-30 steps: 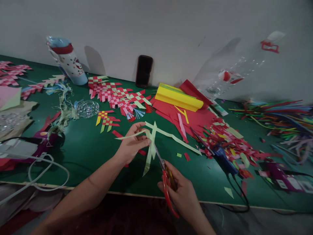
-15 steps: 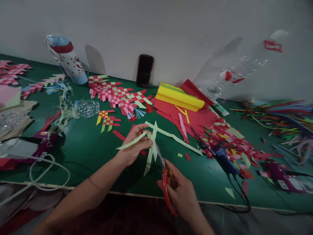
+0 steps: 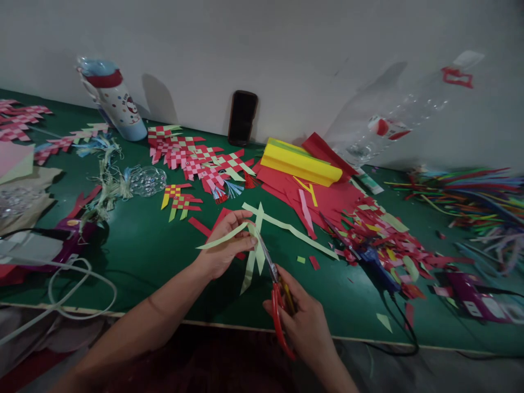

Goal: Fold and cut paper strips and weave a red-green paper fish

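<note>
My left hand [image 3: 224,245] pinches a bundle of pale green paper strips [image 3: 252,256] above the green table [image 3: 147,245]. The strips fan out to the left, upward and down toward me. My right hand [image 3: 305,322] grips red-handled scissors [image 3: 277,297], whose blades point up into the strips just right of my left fingers. A long pale green strip [image 3: 298,233] lies on the table behind them.
Woven red and pink paper pieces [image 3: 196,158] lie at the back. A yellow paper roll [image 3: 301,162] rests on red sheets, with a phone [image 3: 242,117] against the wall. Paper scraps [image 3: 380,240] pile to the right; a bottle [image 3: 112,101] and cables [image 3: 77,289] stand left.
The scissor blades have edged slightly further up into the strips; the strip in my left hand has tilted a little. Both hands stay nearly in place.
</note>
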Tool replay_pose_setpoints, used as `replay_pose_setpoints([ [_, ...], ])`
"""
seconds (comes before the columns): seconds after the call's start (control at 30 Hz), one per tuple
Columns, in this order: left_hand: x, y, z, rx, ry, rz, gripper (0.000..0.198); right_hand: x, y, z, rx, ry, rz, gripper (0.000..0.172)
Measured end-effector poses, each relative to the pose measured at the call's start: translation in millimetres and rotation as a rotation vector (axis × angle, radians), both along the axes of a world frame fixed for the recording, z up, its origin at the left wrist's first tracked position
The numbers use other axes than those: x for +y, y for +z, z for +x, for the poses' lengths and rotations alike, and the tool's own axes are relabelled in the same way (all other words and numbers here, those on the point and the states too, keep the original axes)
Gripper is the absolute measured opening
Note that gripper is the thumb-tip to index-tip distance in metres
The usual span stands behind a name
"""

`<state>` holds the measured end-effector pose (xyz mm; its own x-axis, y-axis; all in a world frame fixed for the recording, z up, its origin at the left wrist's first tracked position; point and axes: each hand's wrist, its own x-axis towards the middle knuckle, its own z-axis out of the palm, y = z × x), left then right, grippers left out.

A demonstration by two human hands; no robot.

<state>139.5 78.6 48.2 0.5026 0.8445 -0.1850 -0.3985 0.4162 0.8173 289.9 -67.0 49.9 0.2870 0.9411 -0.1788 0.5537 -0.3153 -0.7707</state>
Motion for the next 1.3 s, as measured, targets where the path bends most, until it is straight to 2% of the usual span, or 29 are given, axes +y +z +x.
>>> replay_pose_setpoints([
  [0.07,0.8,1.8,0.6,-0.004,0.005,-0.023,0.048,-0.2,-0.3,0.2,-0.007,-0.002,-0.001,0.060],
  [0.23,4.4,3.8,1.5,0.001,0.012,-0.099,0.029,-0.7,-1.5,1.1,-0.032,0.008,0.014,0.060],
  [0.67,5.3,0.3,1.7,-0.025,-0.002,-0.208,0.033,-3.3,-4.1,-2.1,-0.037,-0.004,0.030,0.060],
  [1.3,1.5,-1.1,3.5,0.016,-0.019,-0.166,0.034,-0.9,-4.8,-3.8,-0.024,-0.010,0.030,0.059],
])
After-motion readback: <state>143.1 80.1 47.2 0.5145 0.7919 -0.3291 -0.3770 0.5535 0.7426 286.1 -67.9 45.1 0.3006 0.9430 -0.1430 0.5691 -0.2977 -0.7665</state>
